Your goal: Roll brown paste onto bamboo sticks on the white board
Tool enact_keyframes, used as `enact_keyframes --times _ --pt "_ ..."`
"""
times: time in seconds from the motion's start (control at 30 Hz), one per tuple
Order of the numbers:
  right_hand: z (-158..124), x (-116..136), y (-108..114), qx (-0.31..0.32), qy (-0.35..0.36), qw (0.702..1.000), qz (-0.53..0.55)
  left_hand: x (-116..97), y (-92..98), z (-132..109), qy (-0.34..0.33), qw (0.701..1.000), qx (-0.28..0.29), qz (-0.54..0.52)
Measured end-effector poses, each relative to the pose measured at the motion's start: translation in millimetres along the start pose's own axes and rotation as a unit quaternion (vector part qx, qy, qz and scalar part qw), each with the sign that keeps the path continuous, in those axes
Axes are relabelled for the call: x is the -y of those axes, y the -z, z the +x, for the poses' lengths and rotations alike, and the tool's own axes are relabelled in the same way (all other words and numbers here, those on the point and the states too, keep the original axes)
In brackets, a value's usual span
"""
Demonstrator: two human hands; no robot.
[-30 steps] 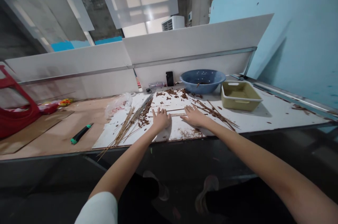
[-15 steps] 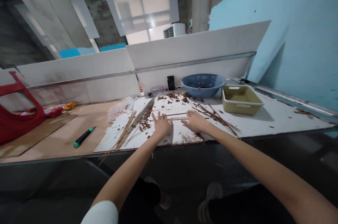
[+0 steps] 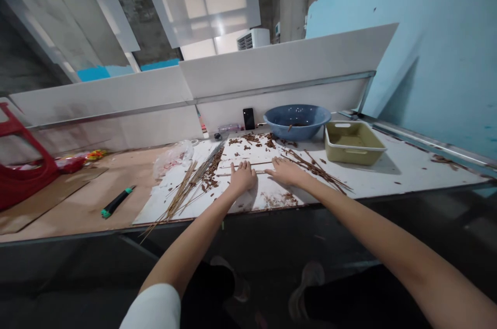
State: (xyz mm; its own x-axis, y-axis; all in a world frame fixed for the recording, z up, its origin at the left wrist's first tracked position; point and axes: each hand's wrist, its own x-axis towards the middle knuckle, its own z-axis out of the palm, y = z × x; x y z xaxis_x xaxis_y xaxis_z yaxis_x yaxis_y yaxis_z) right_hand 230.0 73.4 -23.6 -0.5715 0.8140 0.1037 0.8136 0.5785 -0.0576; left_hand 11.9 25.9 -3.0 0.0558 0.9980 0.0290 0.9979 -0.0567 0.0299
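We are resting our left hand (image 3: 243, 178) and right hand (image 3: 286, 171), flat and apart, on thin wooden sticks (image 3: 252, 164) at twelve o'clock on a white board (image 3: 243, 152), where uneven pressure could roll or snap them.

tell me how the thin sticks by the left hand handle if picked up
The thin sticks look slender, so probably light and slightly whippy. Lying crossed near the left hand, one may drag others. They could roll on the white sheet.
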Motion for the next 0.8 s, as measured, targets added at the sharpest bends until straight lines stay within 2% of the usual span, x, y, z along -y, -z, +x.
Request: enact_keyframes --times 0.1,0.33,0.53,0.7,0.8 --pt "11 1 7 0.015 -0.06 0.998 0.024 -4 5.5 11 0.022 1.0 0.008 -0.001" --pt "-6 5 0 0.012 -0.09 0.996 -0.002 5 -4.5 7 0.009 1.0 -0.027 0.008" --pt "3 6 14 0.044 -0.146 0.988 0.032 2 5.0 18 0.036 0.999 -0.013 0.001" --pt "-15 9 0 0.022 -0.134 0.991 0.02 8 -5.5 0 0.019 0.999 -0.027 0.008" --pt "-16 8 -2 0.029 -0.131 0.991 0.015 10 -5.6 -2 0.019 1.0 -0.019 0.002"
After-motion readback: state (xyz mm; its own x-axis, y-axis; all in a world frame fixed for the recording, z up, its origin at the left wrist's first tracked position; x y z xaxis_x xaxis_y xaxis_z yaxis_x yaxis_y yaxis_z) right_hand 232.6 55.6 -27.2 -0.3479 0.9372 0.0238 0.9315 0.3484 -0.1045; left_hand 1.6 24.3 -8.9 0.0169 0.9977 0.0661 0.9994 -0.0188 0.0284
